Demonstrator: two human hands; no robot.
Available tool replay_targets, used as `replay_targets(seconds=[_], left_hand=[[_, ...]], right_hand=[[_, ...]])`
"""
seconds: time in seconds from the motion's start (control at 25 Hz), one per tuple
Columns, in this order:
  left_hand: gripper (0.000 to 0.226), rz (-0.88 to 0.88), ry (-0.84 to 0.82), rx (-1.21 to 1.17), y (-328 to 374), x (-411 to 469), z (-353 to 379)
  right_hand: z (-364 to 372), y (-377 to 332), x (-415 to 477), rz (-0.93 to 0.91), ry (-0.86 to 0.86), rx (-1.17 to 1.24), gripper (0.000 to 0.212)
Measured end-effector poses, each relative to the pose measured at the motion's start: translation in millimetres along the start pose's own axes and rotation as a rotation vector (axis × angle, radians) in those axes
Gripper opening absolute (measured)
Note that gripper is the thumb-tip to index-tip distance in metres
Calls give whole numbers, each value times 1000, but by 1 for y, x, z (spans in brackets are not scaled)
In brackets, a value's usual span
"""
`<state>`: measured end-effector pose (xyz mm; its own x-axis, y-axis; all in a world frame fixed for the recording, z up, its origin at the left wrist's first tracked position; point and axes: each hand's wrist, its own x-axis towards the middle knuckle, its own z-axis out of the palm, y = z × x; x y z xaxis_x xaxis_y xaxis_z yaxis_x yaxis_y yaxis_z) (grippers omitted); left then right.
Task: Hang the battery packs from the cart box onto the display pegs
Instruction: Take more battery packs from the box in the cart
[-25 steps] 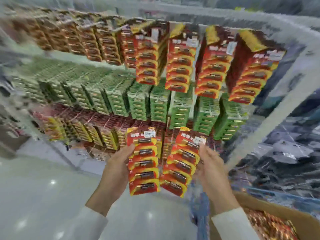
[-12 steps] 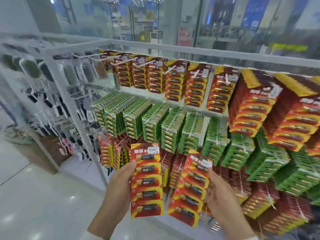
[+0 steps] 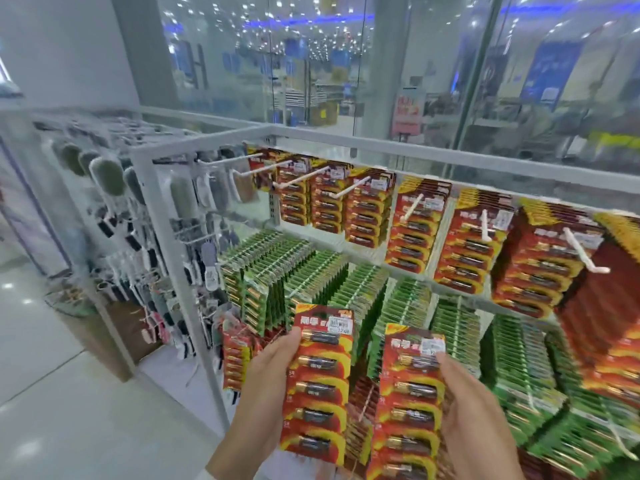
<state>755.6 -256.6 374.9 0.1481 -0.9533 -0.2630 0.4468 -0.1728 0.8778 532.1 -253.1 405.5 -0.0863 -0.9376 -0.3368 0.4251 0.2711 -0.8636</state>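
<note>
My left hand (image 3: 266, 386) grips a red and yellow battery pack (image 3: 320, 382) by its left edge, upright in front of the display. Beside it, my right hand (image 3: 474, 417) holds a second red battery pack (image 3: 408, 396) by its right side. Both packs hang level with the lower rows. On the top row, white pegs (image 3: 304, 178) stick out toward me, carrying red battery packs (image 3: 360, 209); the leftmost pegs (image 3: 228, 159) look bare along most of their length. Green battery packs (image 3: 311, 275) fill the middle row. The cart box is out of view.
A white metal post (image 3: 173, 271) marks the rack's left corner. Left of it hang brushes and small goods (image 3: 104, 174). A glass wall (image 3: 346, 64) stands behind the rack. Pale tiled floor (image 3: 69, 410) lies at the lower left.
My view has swung up and left, so the rack's left corner and the top pegs now show and the cart box has dropped out of view. Both hands still hold their packs.
</note>
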Motion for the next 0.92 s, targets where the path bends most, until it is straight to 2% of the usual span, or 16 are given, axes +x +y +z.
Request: replay_targets(seconds=[0.12,0.32,0.56,0.92], left_hand=[[37,122,26,52,30,18,6],[32,294,-41,119,92,52,30],[35,307,-146,144,124,92,47],[34,290,-183,105,122,112,44]], right_hand=[[27,-12,12,-66,2,-30,26],[49,-15,26,-123,52,-67,23],[59,-8,36,-143,171,-82,25],[66,1,33,-174,190,-78,26]])
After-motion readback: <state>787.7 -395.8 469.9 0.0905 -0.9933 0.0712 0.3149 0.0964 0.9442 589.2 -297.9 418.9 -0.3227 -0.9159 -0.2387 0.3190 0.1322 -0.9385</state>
